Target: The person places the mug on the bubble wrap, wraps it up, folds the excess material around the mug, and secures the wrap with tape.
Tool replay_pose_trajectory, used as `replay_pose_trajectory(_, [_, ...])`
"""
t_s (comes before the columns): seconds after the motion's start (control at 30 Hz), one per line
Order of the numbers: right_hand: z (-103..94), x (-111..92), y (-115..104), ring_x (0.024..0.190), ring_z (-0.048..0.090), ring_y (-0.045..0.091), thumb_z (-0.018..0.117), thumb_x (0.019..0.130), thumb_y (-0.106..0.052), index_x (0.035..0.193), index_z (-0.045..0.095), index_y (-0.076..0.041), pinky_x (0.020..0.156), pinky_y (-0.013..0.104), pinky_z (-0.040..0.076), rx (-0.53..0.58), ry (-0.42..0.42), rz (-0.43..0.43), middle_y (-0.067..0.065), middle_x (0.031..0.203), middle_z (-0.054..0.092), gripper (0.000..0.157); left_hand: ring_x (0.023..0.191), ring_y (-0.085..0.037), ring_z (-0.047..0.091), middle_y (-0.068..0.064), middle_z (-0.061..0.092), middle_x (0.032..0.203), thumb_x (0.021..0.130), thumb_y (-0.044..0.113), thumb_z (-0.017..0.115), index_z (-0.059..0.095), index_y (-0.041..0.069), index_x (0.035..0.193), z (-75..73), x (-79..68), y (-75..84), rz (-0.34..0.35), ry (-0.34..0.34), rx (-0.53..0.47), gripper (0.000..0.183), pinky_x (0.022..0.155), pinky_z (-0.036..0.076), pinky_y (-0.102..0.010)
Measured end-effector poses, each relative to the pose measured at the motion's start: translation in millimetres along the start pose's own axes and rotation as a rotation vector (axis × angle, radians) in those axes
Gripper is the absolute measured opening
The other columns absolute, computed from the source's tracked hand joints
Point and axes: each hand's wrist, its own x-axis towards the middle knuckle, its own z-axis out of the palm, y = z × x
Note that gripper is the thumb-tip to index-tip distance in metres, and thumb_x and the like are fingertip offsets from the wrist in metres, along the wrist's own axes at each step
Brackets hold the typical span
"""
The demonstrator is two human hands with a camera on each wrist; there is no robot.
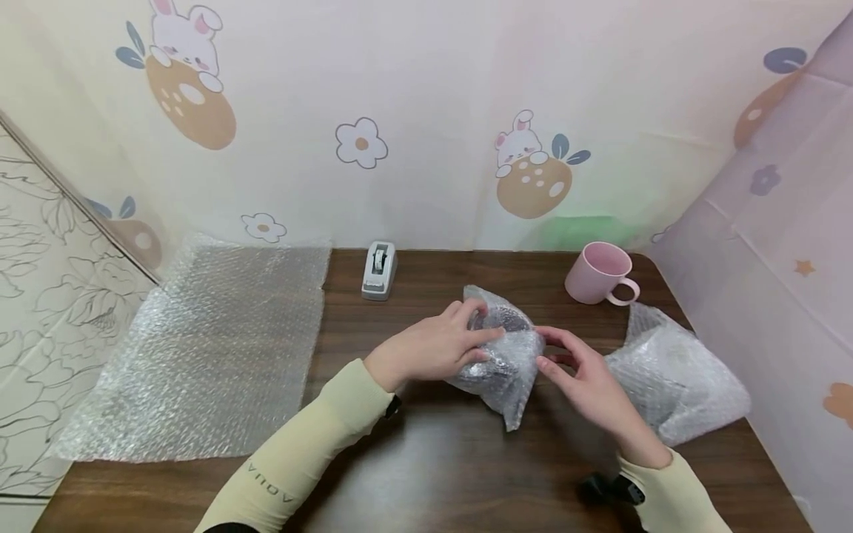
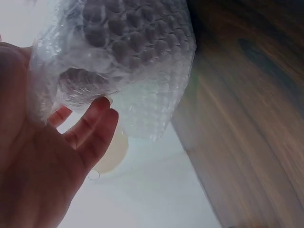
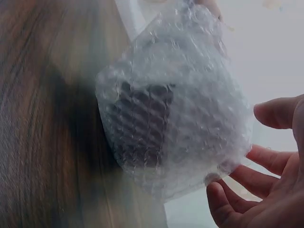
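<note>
A bundle of bubble wrap [image 1: 509, 363] sits on the table between both hands, its corners sticking out. Something dark shows through the plastic in the right wrist view, its kind hidden by the wrap [image 3: 199, 118]. My left hand [image 1: 440, 344] holds the bundle from the left, fingers bent over its top. In the left wrist view, those fingers [image 2: 97, 133] lie against the bubbly plastic [image 2: 137, 38]. My right hand [image 1: 586, 381] is at the bundle's right side, fingertips touching its edge. The right thumb [image 3: 278, 113] stands slightly off the wrap.
A flat bubble wrap sheet [image 1: 226, 355] covers the table's left part. A white tape dispenser [image 1: 379, 271] stands at the back, a pink mug [image 1: 595, 275] at the back right. Another bubble-wrapped bundle [image 1: 686, 377] lies right of my right hand. Printed curtains [image 1: 426, 185] border the wooden table [image 1: 413, 474].
</note>
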Motion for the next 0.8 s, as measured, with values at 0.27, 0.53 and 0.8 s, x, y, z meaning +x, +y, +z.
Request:
replay_pose_trajectory(0.27, [-4.2, 3.7, -0.6, 0.119, 0.054, 0.029, 0.058, 0.102, -0.018, 0.139, 0.054, -0.005, 0.089, 0.014, 0.043, -0.079, 0.044, 0.051, 0.015, 0.134, 0.058, 0.039, 0.121, -0.024, 0.038, -0.008, 0.037, 0.142, 0.104, 0.048, 0.040, 0.058, 0.031, 0.141, 3.5, 21.2, 3.0, 0.027, 0.029, 0.134, 0.044, 0.089, 0.045, -0.036])
replay_pose_trajectory(0.53, [-0.9, 4.2, -4.8, 0.122, 0.052, 0.038, 0.058, 0.102, -0.019, 0.141, 0.051, -0.003, 0.094, 0.033, 0.045, -0.149, 0.116, 0.066, 0.020, 0.142, 0.050, 0.043, 0.124, -0.024, 0.035, -0.008, 0.037, 0.142, 0.105, 0.046, 0.040, 0.059, 0.027, 0.140, 12.3, 34.9, 6.6, 0.027, 0.048, 0.106, 0.044, 0.097, 0.043, -0.031])
replay_pose_trajectory(0.8, [6.2, 7.2, -6.8, 0.132, 0.037, 0.050, 0.070, 0.087, -0.005, 0.124, 0.063, 0.004, 0.101, 0.069, 0.027, -0.317, 0.271, -0.112, 0.025, 0.142, 0.049, 0.038, 0.119, -0.025, 0.039, -0.009, 0.038, 0.140, 0.105, 0.045, 0.041, 0.062, 0.025, 0.134, 42.0, 58.8, 20.8, -0.028, 0.205, 0.076, 0.041, 0.090, 0.048, -0.027])
